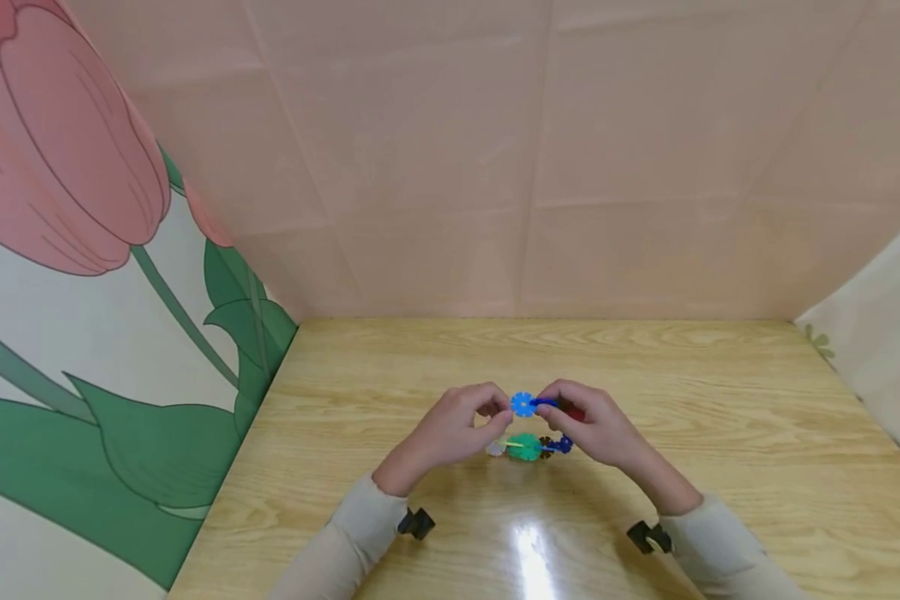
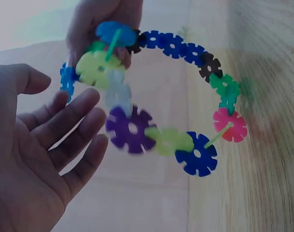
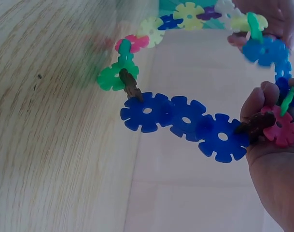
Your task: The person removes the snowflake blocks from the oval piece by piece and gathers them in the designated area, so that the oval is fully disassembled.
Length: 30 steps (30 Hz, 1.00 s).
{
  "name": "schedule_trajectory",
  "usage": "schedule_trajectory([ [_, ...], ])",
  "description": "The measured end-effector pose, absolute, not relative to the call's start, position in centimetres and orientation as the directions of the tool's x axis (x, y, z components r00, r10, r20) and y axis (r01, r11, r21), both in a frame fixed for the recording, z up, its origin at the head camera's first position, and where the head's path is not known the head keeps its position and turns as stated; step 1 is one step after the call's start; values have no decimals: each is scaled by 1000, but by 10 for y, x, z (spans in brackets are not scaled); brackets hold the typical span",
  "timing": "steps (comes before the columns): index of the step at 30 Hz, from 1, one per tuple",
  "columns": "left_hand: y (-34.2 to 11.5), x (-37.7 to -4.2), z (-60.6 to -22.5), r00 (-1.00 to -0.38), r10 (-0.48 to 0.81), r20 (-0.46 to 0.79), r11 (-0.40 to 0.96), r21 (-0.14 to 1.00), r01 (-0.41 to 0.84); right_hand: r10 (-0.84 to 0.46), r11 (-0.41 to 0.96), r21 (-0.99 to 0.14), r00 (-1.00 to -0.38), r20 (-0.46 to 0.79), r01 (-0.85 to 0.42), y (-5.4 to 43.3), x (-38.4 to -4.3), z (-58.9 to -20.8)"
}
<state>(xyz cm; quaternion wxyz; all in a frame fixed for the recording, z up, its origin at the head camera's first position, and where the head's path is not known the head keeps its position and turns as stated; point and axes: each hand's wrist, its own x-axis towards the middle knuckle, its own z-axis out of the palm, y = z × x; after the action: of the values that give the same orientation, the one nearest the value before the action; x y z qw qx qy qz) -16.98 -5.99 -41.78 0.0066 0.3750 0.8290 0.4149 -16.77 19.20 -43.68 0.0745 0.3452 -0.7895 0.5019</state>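
A loop of flower-shaped plastic discs, a snowflake-disc chain (image 3: 187, 119), hangs between my hands above the table. Its pieces are blue, brown, green, pink, yellow, white and purple. My right hand (image 1: 598, 423) grips the chain near a pink disc (image 3: 280, 126) and a brown one, its fingers curled round them. Beside a light blue disc (image 1: 523, 405), my left hand (image 1: 456, 423) has its thumb and fingers apart. In the left wrist view its fingers spread loosely next to the purple disc (image 2: 132, 129) and yellow disc (image 2: 99, 69), with no grip showing.
Below lies a wood-grain table (image 1: 360, 367) with a bright glare spot near its front. A plain pinkish cloth (image 1: 435, 167) stands behind it. Tulip-printed fabric (image 1: 82, 150) borders the left side, and a flower-printed white cloth (image 1: 877, 333) the right.
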Motion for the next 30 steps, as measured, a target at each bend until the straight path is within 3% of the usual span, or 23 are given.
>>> schedule_trajectory([
  [9,-55,-171,-415,-776,575,260,471,671,573,-484,246,-748,-747,456,-616,189,-168,-435],
  [19,-48,-173,-413,-688,639,344,467,538,702,-504,302,-704,-735,454,-642,185,-166,-426],
  [30,-50,-174,-413,-662,650,373,413,558,720,-517,293,-683,-712,475,-669,185,-166,-425],
])
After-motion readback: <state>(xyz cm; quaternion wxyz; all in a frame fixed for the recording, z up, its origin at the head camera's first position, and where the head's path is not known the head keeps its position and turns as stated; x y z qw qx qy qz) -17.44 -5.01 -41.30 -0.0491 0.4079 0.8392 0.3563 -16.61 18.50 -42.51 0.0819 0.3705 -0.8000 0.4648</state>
